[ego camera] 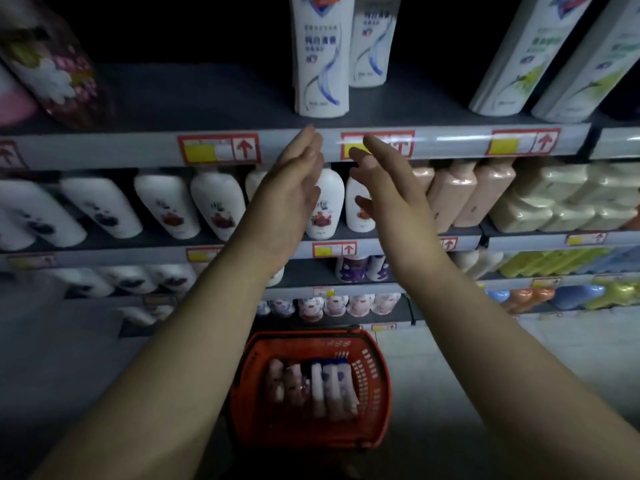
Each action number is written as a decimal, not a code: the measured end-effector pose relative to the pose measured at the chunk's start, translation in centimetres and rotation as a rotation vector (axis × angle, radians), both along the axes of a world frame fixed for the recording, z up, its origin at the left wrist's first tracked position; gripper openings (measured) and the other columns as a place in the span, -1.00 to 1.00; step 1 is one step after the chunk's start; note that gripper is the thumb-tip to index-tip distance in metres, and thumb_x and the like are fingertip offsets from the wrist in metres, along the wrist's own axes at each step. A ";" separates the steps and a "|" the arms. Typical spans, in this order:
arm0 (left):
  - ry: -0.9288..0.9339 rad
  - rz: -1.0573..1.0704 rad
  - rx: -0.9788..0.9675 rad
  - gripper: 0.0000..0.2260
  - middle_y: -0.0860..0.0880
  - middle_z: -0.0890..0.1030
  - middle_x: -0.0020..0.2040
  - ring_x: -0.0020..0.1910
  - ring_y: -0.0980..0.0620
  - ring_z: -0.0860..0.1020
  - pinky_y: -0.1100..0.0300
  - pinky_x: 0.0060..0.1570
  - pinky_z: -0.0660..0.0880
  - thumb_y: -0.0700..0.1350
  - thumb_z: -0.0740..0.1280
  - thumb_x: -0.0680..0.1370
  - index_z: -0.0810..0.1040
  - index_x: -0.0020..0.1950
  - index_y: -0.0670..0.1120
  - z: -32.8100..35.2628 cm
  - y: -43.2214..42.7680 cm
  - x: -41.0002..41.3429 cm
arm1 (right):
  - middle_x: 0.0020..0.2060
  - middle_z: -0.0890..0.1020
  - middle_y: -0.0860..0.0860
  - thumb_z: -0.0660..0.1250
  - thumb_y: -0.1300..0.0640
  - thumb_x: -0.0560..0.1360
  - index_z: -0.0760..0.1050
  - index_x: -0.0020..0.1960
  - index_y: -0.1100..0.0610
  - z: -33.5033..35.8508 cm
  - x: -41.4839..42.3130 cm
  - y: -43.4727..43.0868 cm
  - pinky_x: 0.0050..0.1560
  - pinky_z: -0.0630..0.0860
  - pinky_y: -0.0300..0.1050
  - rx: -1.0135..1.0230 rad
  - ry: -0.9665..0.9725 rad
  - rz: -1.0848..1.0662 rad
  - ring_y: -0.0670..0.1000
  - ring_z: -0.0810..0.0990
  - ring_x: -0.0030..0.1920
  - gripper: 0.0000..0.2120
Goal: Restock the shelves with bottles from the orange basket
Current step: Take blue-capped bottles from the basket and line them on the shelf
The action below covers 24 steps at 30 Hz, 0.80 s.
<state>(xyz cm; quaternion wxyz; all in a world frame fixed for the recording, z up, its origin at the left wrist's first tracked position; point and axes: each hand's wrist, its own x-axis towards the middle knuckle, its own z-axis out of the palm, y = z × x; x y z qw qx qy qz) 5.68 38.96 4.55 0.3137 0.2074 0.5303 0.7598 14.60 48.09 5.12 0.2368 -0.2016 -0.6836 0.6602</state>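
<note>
A tall white bottle [322,57] with a blue swirl stands upright at the front edge of the top shelf [138,143]. Just below it my left hand [294,181] and my right hand [384,181] are raised with palms facing each other, fingers apart, nothing between them. Neither hand touches the bottle. On the floor below sits the orange basket [370,368], with several bottles [311,386] lying in it, white and pink ones side by side.
A second white bottle [372,43] stands behind the first. Two green-labelled white bottles [530,53] lean at the right, a pink floral pack [52,67] at the left. Lower shelves hold rows of white bottles [166,206], peach bottles [467,192] and cream packs [561,195].
</note>
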 end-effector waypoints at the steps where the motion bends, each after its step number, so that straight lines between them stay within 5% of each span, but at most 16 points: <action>1: -0.012 -0.004 -0.002 -0.54 0.02 0.19 0.55 0.51 0.09 0.17 0.11 0.43 0.10 -0.07 0.03 0.64 0.10 0.55 -0.03 -0.8 0.1 0.6 | 0.33 0.48 -0.10 0.15 0.03 0.62 0.28 0.45 0.00 -0.9 0.6 0.3 0.27 0.44 -0.24 -0.013 -0.011 0.002 -0.17 0.46 0.30 -0.60; 7: -0.115 0.042 -0.018 -0.51 0.05 0.24 0.53 0.50 0.11 0.20 0.21 0.30 0.18 -0.04 0.06 0.61 0.13 0.55 -0.03 -6.6 0.2 2.7 | 0.26 0.52 -0.14 0.17 0.03 0.62 0.35 0.37 -0.04 -8.2 2.6 1.1 0.35 0.39 -0.13 -0.103 -0.102 -0.009 -0.20 0.47 0.27 -0.67; 12: -0.202 0.041 -0.105 -0.38 0.16 0.31 0.46 0.44 0.21 0.26 0.21 0.31 0.17 0.04 0.14 0.43 0.21 0.51 0.03 -14.3 -0.3 2.6 | 0.29 0.49 -0.16 0.16 0.03 0.61 0.30 0.44 -0.02 -16.5 3.4 0.9 0.26 0.42 -0.33 -0.194 -0.187 0.010 -0.25 0.46 0.26 -0.61; 16: -0.275 0.067 -0.182 -0.42 0.09 0.28 0.50 0.47 0.16 0.24 0.22 0.29 0.20 0.01 0.19 0.51 0.18 0.53 0.01 -22.4 -0.4 2.5 | 0.18 0.50 -0.20 0.18 0.06 0.60 0.31 0.42 -0.04 -25.1 3.8 0.3 -0.03 0.43 -0.57 -0.241 -0.255 -0.005 -0.37 0.45 0.15 -0.62; 24: -0.465 0.049 -0.340 -0.50 0.12 0.31 0.49 0.46 0.18 0.26 0.17 0.29 0.16 0.01 0.08 0.57 0.21 0.52 0.03 -41.6 -1.6 4.2 | 0.05 0.50 -0.33 0.21 0.08 0.59 0.35 0.34 -0.13 -43.6 5.7 -1.4 -0.04 0.38 -0.62 -0.333 -0.463 -0.077 -0.54 0.44 -0.02 -0.66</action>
